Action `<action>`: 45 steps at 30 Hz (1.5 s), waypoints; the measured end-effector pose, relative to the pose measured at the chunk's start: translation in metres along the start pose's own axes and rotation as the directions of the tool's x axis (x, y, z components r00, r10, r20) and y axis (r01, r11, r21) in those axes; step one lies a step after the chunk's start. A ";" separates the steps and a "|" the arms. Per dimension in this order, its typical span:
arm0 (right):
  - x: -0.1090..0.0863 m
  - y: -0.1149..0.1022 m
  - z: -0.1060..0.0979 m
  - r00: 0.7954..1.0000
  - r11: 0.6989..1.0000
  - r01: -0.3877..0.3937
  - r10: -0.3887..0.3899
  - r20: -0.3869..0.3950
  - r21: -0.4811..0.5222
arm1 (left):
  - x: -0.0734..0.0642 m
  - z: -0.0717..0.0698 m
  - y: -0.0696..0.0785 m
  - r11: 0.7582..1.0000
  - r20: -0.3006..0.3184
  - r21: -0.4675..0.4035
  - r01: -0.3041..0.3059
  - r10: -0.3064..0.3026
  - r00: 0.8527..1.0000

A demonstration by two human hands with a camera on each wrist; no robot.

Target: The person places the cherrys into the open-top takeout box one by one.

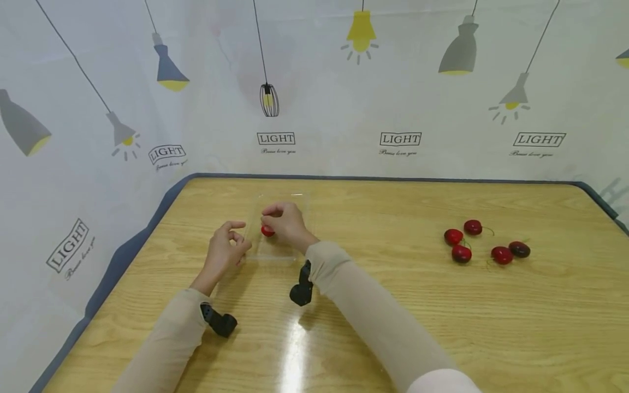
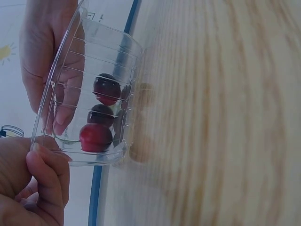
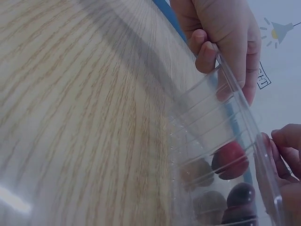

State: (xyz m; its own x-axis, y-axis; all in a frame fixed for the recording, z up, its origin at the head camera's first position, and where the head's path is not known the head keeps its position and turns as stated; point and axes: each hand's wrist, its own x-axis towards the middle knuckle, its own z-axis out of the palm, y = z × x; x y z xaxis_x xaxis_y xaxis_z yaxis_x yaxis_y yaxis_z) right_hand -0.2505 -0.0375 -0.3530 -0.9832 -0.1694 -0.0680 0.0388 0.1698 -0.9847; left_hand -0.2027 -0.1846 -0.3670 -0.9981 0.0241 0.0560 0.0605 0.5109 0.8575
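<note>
A clear plastic box (image 1: 282, 252) stands on the table with its top open. My left hand (image 1: 226, 251) is at its left side; in the left wrist view, the left hand (image 2: 40, 179) pinches the box's rim. My right hand (image 1: 289, 222) reaches over the box, thumb and finger drawn together just above a red cherry (image 1: 267, 231). A thin stem runs between that cherry (image 2: 95, 137) and the right fingertips in the left wrist view. Two darker cherries (image 2: 106, 88) lie beside it in the box. The right wrist view shows the left hand (image 3: 221, 42) at the rim.
Several loose cherries (image 1: 462, 253), some with stems, lie on the wooden table (image 1: 393, 311) to the right. A white sheet (image 1: 334, 98) printed with lamps hangs behind and at the left. Black wrist cameras (image 1: 301, 292) hang below both forearms, close to the table.
</note>
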 end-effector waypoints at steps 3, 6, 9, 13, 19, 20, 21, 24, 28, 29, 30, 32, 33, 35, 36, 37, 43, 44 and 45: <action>0.000 0.001 -0.001 1.000 1.000 0.007 -0.007 0.006 -0.010 | 0.000 0.001 0.000 1.000 -0.002 0.005 -0.005 0.005 1.000; 0.001 0.002 -0.002 1.000 0.999 0.018 -0.017 0.011 -0.038 | 0.000 0.001 0.000 1.000 -0.004 0.006 -0.006 0.006 1.000; 0.000 0.001 -0.005 0.999 0.996 0.033 -0.032 0.014 -0.080 | 0.000 0.001 0.001 1.000 -0.004 0.003 -0.005 0.005 1.000; 0.000 0.000 -0.009 0.999 0.995 0.046 -0.045 0.022 -0.092 | -0.001 0.001 0.001 1.000 -0.005 0.006 -0.007 0.007 1.000; 0.001 -0.004 -0.018 0.997 0.991 0.075 -0.073 0.025 -0.113 | 0.000 0.001 0.001 1.000 -0.004 0.001 -0.003 0.003 1.000; 0.000 -0.006 -0.020 0.996 0.989 0.084 -0.082 0.022 -0.124 | 0.000 0.001 0.001 1.000 -0.006 0.002 -0.002 0.002 1.000; 0.000 -0.007 -0.022 0.996 0.988 0.091 -0.089 0.021 -0.124 | 0.000 0.002 0.001 1.000 -0.007 0.003 0.004 -0.004 1.000; -0.001 -0.010 -0.027 0.994 0.989 0.105 -0.103 0.025 -0.106 | -0.001 0.002 0.002 1.000 -0.010 0.001 0.015 -0.015 1.000; -0.003 -0.012 -0.032 0.992 0.990 0.125 -0.122 0.043 -0.064 | -0.001 0.002 0.002 1.000 -0.004 -0.003 0.019 -0.019 1.000; -0.004 -0.012 -0.033 0.990 0.990 0.132 -0.129 0.049 -0.055 | -0.001 0.001 0.002 1.000 -0.003 -0.003 0.019 -0.019 1.000; -0.006 -0.012 -0.033 0.989 0.989 0.140 -0.138 0.052 -0.052 | -0.001 0.001 0.002 1.000 -0.001 0.001 0.017 -0.017 1.000; -0.009 -0.012 -0.035 0.986 0.985 0.158 -0.155 0.052 -0.061 | -0.001 0.001 0.002 1.000 0.002 0.008 0.014 -0.014 1.000; -0.010 -0.012 -0.036 0.985 0.984 0.166 -0.163 0.053 -0.070 | -0.001 0.001 0.002 1.000 0.001 0.012 0.014 -0.014 1.000; -0.014 -0.011 -0.038 0.984 0.981 0.172 -0.168 0.056 -0.088 | -0.002 0.001 0.002 1.000 0.003 0.016 0.012 -0.012 1.000; -0.016 -0.010 -0.040 0.984 0.980 0.173 -0.168 0.056 -0.095 | -0.002 0.001 0.002 1.000 0.005 0.019 0.009 -0.010 1.000; -0.017 -0.009 -0.041 0.984 0.979 0.176 -0.171 0.058 -0.102 | -0.002 0.001 0.002 1.000 0.005 0.018 0.010 -0.010 1.000; -0.031 -0.004 -0.054 0.977 0.972 0.213 -0.209 0.048 -0.104 | -0.002 0.001 0.004 1.000 0.004 0.019 0.004 -0.004 1.000; -0.033 -0.003 -0.057 0.975 0.969 0.221 -0.218 0.045 -0.107 | -0.002 0.001 0.004 1.000 0.005 0.020 0.004 -0.004 1.000; -0.035 -0.002 -0.060 0.973 0.968 0.228 -0.225 0.045 -0.100 | -0.002 0.001 0.004 1.000 0.005 0.023 0.002 -0.002 1.000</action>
State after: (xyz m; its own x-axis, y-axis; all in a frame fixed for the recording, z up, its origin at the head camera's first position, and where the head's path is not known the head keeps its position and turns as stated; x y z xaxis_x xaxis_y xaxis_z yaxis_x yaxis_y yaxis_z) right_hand -0.2266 0.0259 -0.3389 -0.9576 -0.2471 0.1480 -0.2049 0.2232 -0.9530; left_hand -0.2005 -0.1817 -0.3645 -0.9983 0.0275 0.0519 0.0586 0.5303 0.8458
